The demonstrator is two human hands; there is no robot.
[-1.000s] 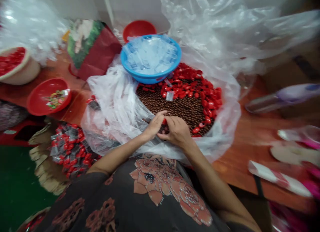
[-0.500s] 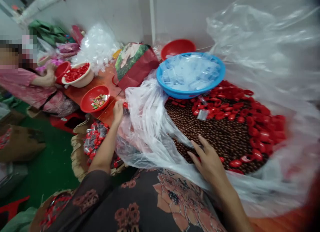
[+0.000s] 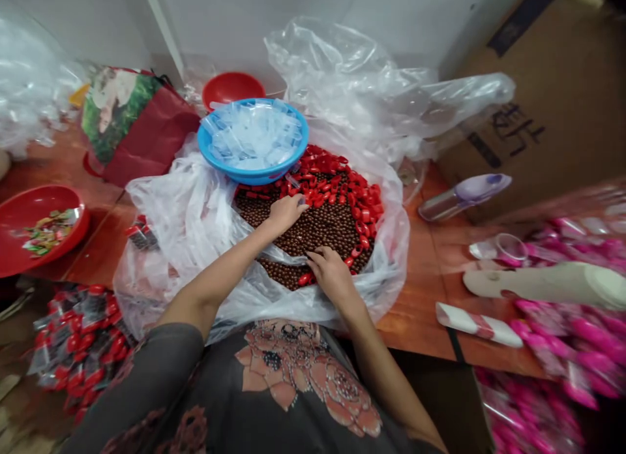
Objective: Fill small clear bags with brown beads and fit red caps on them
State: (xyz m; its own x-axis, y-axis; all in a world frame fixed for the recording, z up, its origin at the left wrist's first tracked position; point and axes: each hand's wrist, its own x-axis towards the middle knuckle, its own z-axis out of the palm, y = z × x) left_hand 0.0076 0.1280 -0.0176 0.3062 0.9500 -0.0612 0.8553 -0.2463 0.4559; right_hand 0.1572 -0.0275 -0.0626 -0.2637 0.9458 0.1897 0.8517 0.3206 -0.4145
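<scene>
1. A round heap of small brown beads (image 3: 313,229) fills the middle of the frame, ringed along its upper and right edges by shiny red plastic pieces (image 3: 337,190). Both lie inside a crumpled clear plastic bag (image 3: 166,226).
2. The left hand (image 3: 286,214) reaches over the heap, its fingers (image 3: 299,205) curled together at the red pieces. Whether they grip anything, I cannot tell.
3. The right hand (image 3: 330,274) lies at the heap's lower edge, its fingers (image 3: 315,255) open and resting on the beads.
4. With pieces this small, working with the fingertips close to the surface, as both hands do here, looks the surest way.
5. A blue plastic basin (image 3: 303,137) of small clear bags sits at the heap's upper edge, with a red bowl (image 3: 232,89) behind it.
6. The wooden tabletop (image 3: 415,297) runs to the right, carrying a purple-capped flask (image 3: 464,198). A cardboard box (image 3: 538,95) stands at upper right, and pink packets (image 3: 577,330) lie at lower right.
</scene>
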